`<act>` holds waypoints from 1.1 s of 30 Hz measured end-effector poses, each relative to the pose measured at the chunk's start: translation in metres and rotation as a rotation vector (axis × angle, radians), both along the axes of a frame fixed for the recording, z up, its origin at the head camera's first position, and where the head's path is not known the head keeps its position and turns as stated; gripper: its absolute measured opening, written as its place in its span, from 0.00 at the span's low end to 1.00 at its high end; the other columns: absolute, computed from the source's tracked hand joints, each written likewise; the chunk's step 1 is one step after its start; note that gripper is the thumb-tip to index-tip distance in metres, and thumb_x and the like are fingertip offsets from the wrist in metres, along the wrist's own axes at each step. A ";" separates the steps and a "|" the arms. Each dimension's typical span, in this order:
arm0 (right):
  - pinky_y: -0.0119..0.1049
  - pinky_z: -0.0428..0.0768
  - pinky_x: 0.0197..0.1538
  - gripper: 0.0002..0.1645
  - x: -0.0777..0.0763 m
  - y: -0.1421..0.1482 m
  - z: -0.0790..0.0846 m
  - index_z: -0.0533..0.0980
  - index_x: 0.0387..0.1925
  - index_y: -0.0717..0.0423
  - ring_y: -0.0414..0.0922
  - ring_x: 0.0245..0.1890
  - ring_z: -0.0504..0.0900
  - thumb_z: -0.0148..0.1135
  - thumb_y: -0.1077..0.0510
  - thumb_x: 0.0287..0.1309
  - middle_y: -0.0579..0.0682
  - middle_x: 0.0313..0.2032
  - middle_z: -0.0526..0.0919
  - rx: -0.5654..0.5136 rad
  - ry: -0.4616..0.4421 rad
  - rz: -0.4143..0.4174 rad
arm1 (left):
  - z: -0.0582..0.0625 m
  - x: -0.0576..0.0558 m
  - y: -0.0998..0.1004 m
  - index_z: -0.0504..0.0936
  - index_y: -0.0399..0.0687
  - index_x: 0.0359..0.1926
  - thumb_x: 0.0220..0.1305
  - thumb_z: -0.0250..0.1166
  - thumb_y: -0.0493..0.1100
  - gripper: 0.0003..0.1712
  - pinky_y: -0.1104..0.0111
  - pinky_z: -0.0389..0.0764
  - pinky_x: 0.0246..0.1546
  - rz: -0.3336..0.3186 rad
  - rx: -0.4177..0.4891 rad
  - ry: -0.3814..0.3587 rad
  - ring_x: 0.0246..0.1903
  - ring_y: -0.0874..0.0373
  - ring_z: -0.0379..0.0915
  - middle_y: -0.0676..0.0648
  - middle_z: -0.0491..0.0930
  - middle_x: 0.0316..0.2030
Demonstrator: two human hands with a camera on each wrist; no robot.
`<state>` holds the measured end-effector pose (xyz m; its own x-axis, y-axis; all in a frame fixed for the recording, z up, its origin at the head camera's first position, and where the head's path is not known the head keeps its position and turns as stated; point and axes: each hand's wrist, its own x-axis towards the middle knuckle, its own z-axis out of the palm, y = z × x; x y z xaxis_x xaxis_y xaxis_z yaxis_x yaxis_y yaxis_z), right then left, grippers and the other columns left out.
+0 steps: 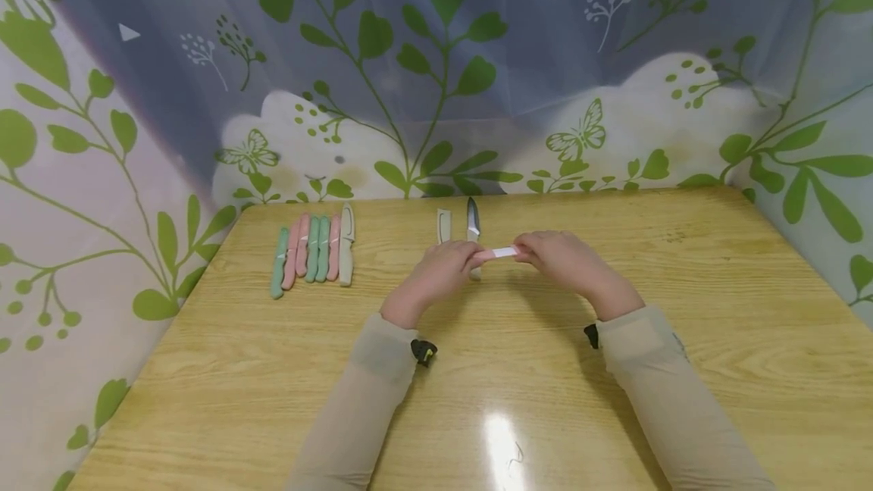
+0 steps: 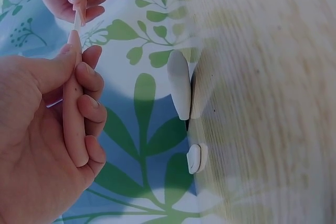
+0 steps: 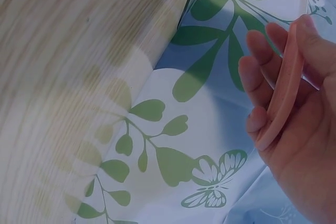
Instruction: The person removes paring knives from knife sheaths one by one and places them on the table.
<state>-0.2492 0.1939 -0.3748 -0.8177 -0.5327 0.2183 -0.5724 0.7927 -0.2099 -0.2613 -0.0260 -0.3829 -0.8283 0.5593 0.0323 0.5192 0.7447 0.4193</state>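
Observation:
My left hand (image 1: 445, 270) grips the rounded pink handle (image 2: 74, 114) of a small knife, fingers curled around it. My right hand (image 1: 564, 262) holds a long pink sheath (image 3: 286, 85), thumb pressed along it. Between the two hands a short stretch of pale blade (image 1: 505, 251) shows, its tip end hidden in the sheath. Both hands are raised over the table. Behind the left hand lies a bare knife (image 1: 474, 224) with a cream handle, blade pointing to the back, and left of it a cream sheath (image 1: 444, 224).
At the back left of the wooden table (image 1: 273, 370), several green and pink sheathed knives (image 1: 312, 248) lie in a row, with a larger cream sheathed knife (image 1: 346, 248) at its right end. A leaf-printed curtain (image 1: 450, 97) hangs along the table's back edge.

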 end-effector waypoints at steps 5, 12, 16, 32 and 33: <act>0.40 0.75 0.32 0.11 0.000 0.002 0.003 0.78 0.43 0.61 0.42 0.24 0.73 0.59 0.57 0.66 0.51 0.30 0.83 0.003 -0.012 0.004 | 0.000 -0.001 0.001 0.79 0.44 0.49 0.75 0.47 0.53 0.21 0.55 0.69 0.49 0.002 -0.007 0.003 0.40 0.53 0.74 0.47 0.82 0.40; 0.41 0.76 0.33 0.10 -0.001 0.002 0.003 0.78 0.42 0.61 0.42 0.24 0.74 0.60 0.58 0.65 0.51 0.31 0.83 0.009 0.005 0.004 | 0.002 -0.002 0.001 0.79 0.45 0.49 0.75 0.48 0.52 0.20 0.55 0.69 0.49 0.005 -0.011 0.003 0.39 0.54 0.74 0.47 0.82 0.39; 0.42 0.77 0.34 0.11 -0.001 0.002 0.003 0.79 0.43 0.61 0.43 0.26 0.76 0.60 0.57 0.65 0.52 0.32 0.83 0.014 -0.011 -0.009 | 0.002 -0.002 0.001 0.79 0.45 0.48 0.75 0.47 0.54 0.21 0.55 0.69 0.49 0.004 -0.020 -0.007 0.38 0.54 0.74 0.47 0.82 0.38; 0.39 0.72 0.32 0.09 -0.002 0.006 0.001 0.78 0.41 0.58 0.41 0.23 0.69 0.58 0.56 0.66 0.47 0.27 0.79 0.004 -0.056 -0.028 | 0.000 -0.002 0.000 0.80 0.46 0.49 0.75 0.46 0.55 0.22 0.57 0.69 0.45 0.005 -0.031 0.013 0.36 0.55 0.73 0.49 0.81 0.37; 0.39 0.72 0.33 0.09 -0.002 0.006 0.001 0.78 0.41 0.58 0.41 0.23 0.70 0.58 0.56 0.66 0.47 0.27 0.79 0.005 -0.057 -0.029 | 0.000 -0.002 0.000 0.80 0.46 0.49 0.75 0.46 0.55 0.22 0.57 0.68 0.45 0.004 -0.032 0.015 0.36 0.55 0.73 0.49 0.81 0.37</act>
<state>-0.2513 0.1999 -0.3738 -0.8436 -0.5098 0.1686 -0.5367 0.8097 -0.2373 -0.2637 -0.0259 -0.3830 -0.8300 0.5570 0.0271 0.5224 0.7595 0.3878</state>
